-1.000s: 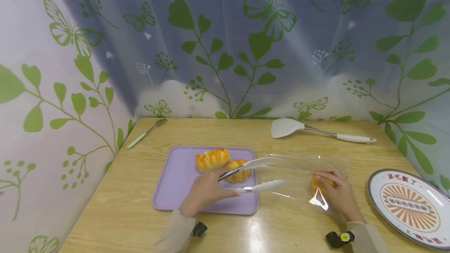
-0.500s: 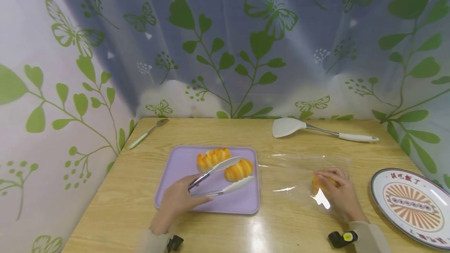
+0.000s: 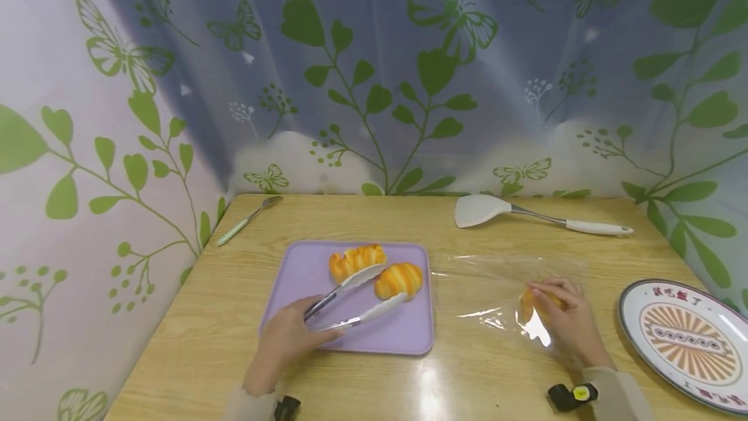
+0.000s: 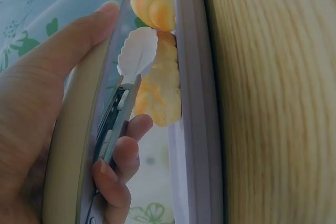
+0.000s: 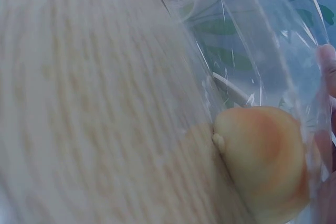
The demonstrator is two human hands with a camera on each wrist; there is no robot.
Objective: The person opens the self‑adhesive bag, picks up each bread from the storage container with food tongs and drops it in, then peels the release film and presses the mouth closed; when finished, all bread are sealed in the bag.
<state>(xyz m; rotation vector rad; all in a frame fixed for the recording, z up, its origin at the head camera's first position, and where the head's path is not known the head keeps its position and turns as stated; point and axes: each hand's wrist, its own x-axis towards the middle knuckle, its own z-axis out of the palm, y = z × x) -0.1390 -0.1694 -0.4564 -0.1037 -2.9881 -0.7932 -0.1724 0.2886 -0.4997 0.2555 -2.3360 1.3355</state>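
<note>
- Left hand (image 3: pixel 287 338): fingers curled round the handle end of the tongs (image 3: pixel 350 297), gripping them; tongs spread apart, tips pointing up and to the right, away from the hand.
- Bread rolls: front roll (image 3: pixel 398 279) lies just past the tong tips, between the two blades' lines, long axis running left to right; back roll (image 3: pixel 356 260) touches the upper blade.
- Tray (image 3: pixel 292 278): lilac, under both rolls, directly ahead of the left hand, which is the nearer hand.
- Right hand (image 3: pixel 563 317): fingers bent over a third roll (image 5: pixel 265 161) inside a clear bag (image 3: pixel 497 291), pressing it to the counter (image 3: pixel 204 317).
- Farther out: spatula (image 3: pixel 526 214), spoon (image 3: pixel 248 219), patterned plate (image 3: pixel 684 336) right of the right hand.
</note>
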